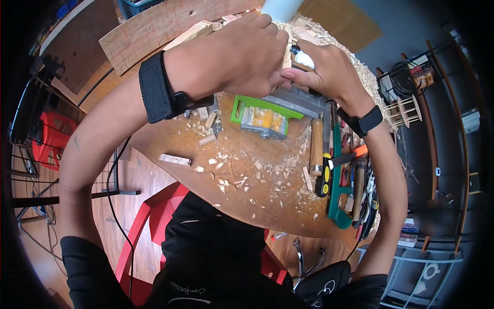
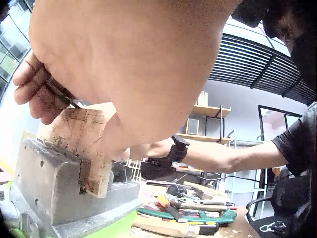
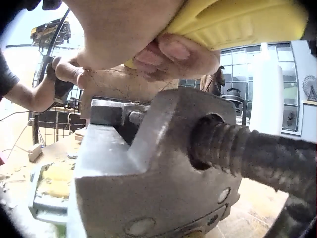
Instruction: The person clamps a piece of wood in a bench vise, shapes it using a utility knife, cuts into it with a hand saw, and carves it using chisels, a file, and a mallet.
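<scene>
Left hand [image 2: 133,59]: fingers curled, hold undetermined. Right hand [image 3: 129,32]: fingers clamped on a yellow handle [image 3: 242,22]. Wood [image 2: 74,131] stands in the vise [image 2: 47,183]. Judged risk: excess force causing a slip into either hand.

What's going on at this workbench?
A person has both hands at a piece of wood clamped in a metal vise. The right hand grips a yellow handle; the left hand curls at the wood's top, apparently round a thin metal piece. Wood shavings litter the table, and hand tools lie to the person's right.
</scene>
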Demonstrator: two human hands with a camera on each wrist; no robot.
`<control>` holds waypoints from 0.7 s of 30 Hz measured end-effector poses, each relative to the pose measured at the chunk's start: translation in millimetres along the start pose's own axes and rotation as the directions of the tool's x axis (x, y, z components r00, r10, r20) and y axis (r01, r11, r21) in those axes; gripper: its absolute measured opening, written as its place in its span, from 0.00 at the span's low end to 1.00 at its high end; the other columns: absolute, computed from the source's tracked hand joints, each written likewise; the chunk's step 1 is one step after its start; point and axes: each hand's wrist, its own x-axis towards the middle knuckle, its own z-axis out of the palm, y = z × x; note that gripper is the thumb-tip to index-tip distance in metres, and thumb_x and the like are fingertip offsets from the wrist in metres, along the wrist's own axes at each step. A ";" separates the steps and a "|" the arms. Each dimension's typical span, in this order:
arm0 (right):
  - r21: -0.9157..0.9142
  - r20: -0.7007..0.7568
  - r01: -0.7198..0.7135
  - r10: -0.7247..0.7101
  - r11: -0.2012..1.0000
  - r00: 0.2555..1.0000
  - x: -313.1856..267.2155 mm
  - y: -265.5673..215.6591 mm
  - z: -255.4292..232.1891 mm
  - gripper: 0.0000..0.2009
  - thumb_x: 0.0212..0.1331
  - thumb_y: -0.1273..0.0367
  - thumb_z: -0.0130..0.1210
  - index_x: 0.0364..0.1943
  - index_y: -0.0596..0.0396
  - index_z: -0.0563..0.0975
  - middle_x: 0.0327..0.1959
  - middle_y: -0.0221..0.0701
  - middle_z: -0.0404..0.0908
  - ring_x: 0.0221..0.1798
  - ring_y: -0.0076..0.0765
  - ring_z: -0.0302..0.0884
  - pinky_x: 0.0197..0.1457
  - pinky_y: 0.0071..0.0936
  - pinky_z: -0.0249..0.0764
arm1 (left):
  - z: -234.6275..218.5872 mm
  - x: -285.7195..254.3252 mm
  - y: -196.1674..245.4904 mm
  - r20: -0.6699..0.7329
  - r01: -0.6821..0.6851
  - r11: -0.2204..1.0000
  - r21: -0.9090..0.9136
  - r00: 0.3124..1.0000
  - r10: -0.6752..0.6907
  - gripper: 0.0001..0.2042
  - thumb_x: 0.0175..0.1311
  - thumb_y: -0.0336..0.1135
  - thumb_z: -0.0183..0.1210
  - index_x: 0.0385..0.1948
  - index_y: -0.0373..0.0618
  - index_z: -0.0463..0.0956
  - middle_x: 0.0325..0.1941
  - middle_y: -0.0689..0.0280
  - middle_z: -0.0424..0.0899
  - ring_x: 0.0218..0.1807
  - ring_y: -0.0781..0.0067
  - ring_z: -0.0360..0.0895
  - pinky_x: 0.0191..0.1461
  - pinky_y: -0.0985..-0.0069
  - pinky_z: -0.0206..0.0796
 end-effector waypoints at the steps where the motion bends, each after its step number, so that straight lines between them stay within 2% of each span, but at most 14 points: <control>1: -0.002 -0.003 0.000 0.000 1.000 1.000 -1.4 -2.8 -0.4 0.37 0.50 0.33 0.59 0.49 0.53 0.83 0.22 0.44 0.83 0.31 0.54 0.85 0.37 0.41 0.80 | 0.2 0.3 -1.0 -0.002 -0.002 1.000 0.003 1.000 0.002 0.30 0.61 0.50 0.64 0.49 0.26 0.71 0.47 0.49 0.79 0.56 0.49 0.75 0.59 0.61 0.69; 4: -0.081 -0.048 0.019 -0.023 0.997 0.999 -4.4 -7.0 -1.3 0.38 0.52 0.33 0.58 0.52 0.53 0.81 0.26 0.47 0.84 0.35 0.56 0.85 0.40 0.43 0.80 | -1.5 2.2 -3.4 0.007 -0.023 0.999 -0.025 1.000 0.023 0.29 0.61 0.50 0.64 0.47 0.27 0.71 0.47 0.49 0.78 0.56 0.48 0.74 0.59 0.61 0.69; 6: -0.053 0.016 -0.048 0.049 0.997 0.999 -5.3 -7.3 -2.0 0.40 0.53 0.33 0.56 0.53 0.55 0.80 0.29 0.48 0.84 0.37 0.58 0.85 0.42 0.46 0.80 | -4.3 3.5 -4.8 0.071 0.001 0.996 -0.084 0.997 0.005 0.28 0.61 0.50 0.64 0.46 0.29 0.71 0.46 0.50 0.78 0.56 0.48 0.74 0.59 0.60 0.69; 9: -0.039 -0.040 -0.030 0.028 0.999 0.999 -8.0 -6.9 3.6 0.41 0.54 0.32 0.56 0.54 0.56 0.79 0.29 0.49 0.84 0.37 0.59 0.85 0.43 0.47 0.80 | 0.9 1.0 -8.4 0.006 -0.033 0.995 -0.099 0.999 0.034 0.27 0.60 0.50 0.64 0.45 0.30 0.71 0.46 0.50 0.78 0.55 0.48 0.74 0.58 0.60 0.69; 12: -0.020 -0.035 -0.037 0.037 0.999 0.999 -8.4 -9.8 1.9 0.41 0.54 0.32 0.55 0.53 0.57 0.79 0.27 0.50 0.83 0.36 0.60 0.84 0.41 0.47 0.80 | -4.0 1.8 -6.7 0.046 -0.016 0.994 -0.109 0.999 0.021 0.28 0.60 0.50 0.64 0.47 0.30 0.70 0.46 0.49 0.78 0.55 0.47 0.73 0.58 0.60 0.69; 17: -0.016 -0.052 -0.053 0.052 0.998 0.997 -11.0 -11.8 4.1 0.41 0.53 0.31 0.54 0.52 0.58 0.78 0.22 0.51 0.80 0.34 0.61 0.84 0.38 0.48 0.79 | -1.0 1.3 -6.5 0.027 -0.020 0.994 -0.103 0.999 0.022 0.30 0.60 0.50 0.64 0.50 0.28 0.69 0.46 0.47 0.78 0.56 0.45 0.73 0.60 0.58 0.67; 21: -0.060 -0.103 -0.016 0.010 0.998 0.995 -11.0 -11.3 6.8 0.42 0.54 0.30 0.53 0.49 0.61 0.78 0.20 0.50 0.79 0.32 0.61 0.84 0.36 0.50 0.79 | -1.1 1.8 -5.5 0.048 -0.015 0.996 -0.094 0.999 0.020 0.32 0.61 0.51 0.63 0.52 0.25 0.68 0.47 0.46 0.79 0.56 0.44 0.73 0.63 0.58 0.64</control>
